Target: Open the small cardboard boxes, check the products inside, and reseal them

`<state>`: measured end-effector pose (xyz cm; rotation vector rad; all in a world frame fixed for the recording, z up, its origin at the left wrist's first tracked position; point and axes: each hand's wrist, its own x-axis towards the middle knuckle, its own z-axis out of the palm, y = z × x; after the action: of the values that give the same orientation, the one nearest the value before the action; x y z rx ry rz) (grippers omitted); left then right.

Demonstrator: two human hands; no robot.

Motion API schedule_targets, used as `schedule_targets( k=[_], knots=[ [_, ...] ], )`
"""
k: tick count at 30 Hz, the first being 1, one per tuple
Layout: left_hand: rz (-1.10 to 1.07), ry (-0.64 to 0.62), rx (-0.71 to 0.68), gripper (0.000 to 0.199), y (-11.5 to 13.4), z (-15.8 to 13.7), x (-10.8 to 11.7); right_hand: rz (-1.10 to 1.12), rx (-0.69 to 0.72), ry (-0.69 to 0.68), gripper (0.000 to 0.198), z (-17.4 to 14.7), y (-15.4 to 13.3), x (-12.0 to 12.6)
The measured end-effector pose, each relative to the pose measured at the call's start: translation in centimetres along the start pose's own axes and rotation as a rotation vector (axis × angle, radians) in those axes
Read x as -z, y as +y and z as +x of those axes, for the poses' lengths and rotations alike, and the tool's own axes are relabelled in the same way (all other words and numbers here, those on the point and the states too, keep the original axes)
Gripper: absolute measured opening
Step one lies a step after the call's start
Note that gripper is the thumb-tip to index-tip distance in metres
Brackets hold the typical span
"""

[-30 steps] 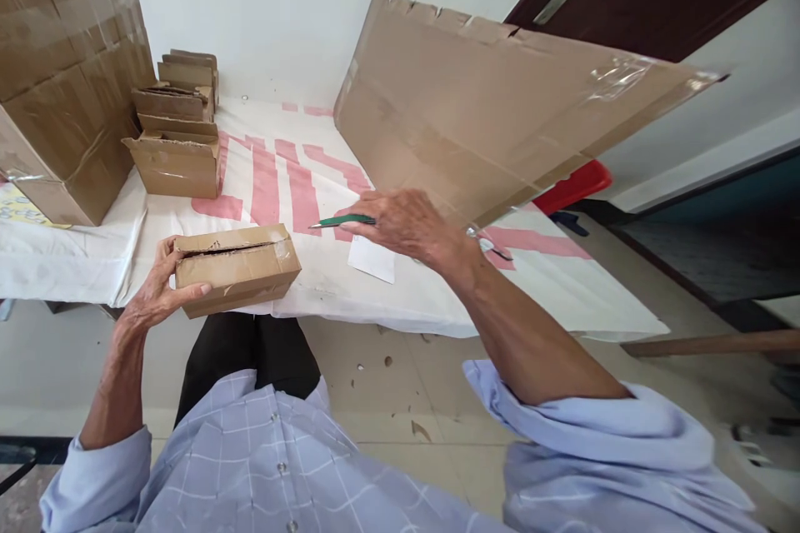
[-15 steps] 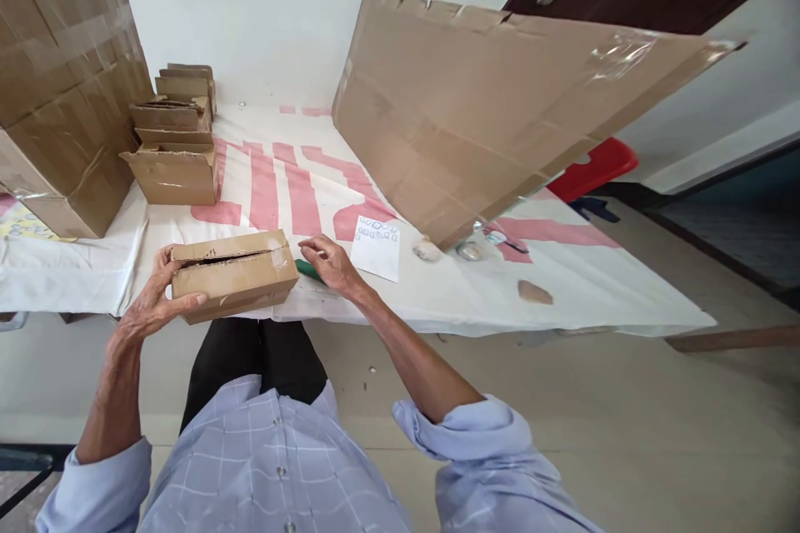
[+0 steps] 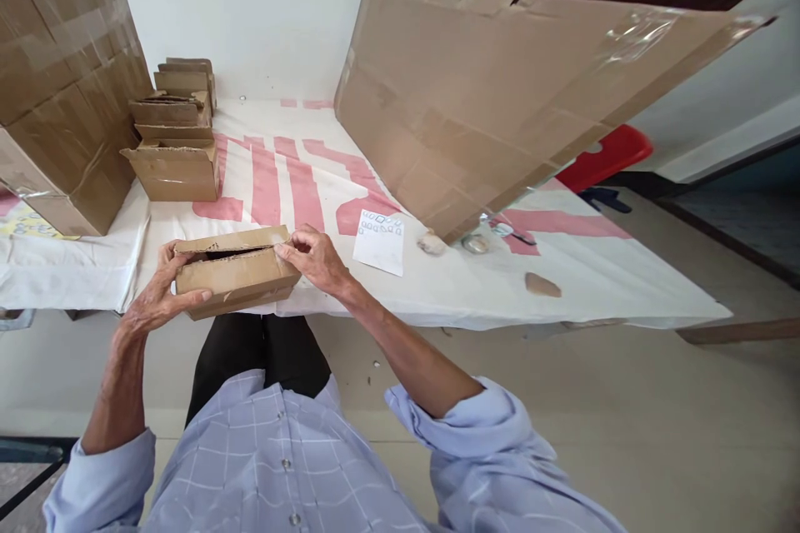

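Note:
A small brown cardboard box lies at the table's front edge, its two top flaps parted by a dark slit. My left hand wraps its left end, thumb along the front face and fingers behind. At the opposite end, my right hand grips the corner by the flaps, thumb on the front flap and fingers curled. What lies inside the box is too dark to make out. A white paper with small drawn shapes rests just right of my right hand.
Several small open boxes stand in a row beside a large taped carton on the left. A big cardboard sheet leans at the right. Near its foot are a clear round item and a brown flat piece.
My right hand has moved left onto the box's right end and taken hold there. The green object that showed under it is out of sight. My left hand keeps its hold.

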<state>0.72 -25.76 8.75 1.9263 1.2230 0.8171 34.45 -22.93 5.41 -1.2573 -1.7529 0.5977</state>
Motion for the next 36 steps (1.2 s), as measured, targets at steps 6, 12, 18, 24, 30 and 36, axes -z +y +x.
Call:
schedule_targets(
  k=[6,12,18,24,30,36],
  knots=[
    [0.054,-0.029,0.028,0.098,0.2,0.8,0.0,-0.096,0.157,0.171,0.005,-0.3,-1.6,-3.1],
    [0.067,-0.009,0.045,0.104,0.2,0.8,0.0,0.011,0.184,0.157,0.026,-0.6,-1.8,-2.9],
    [0.040,0.027,0.057,0.095,-0.5,0.9,-0.3,0.003,0.064,0.279,0.030,0.2,0.2,0.5],
    [0.058,0.046,0.055,0.089,-0.3,1.1,-0.1,0.042,0.183,0.027,0.034,4.2,0.4,2.0],
    [0.070,0.040,0.038,0.084,-0.4,1.5,0.4,0.188,0.154,-0.124,0.026,6.7,-0.2,2.2],
    [0.095,0.031,0.016,0.090,-0.2,2.2,0.9,0.286,0.077,-0.210,0.046,7.4,-0.8,3.5]
  ],
)
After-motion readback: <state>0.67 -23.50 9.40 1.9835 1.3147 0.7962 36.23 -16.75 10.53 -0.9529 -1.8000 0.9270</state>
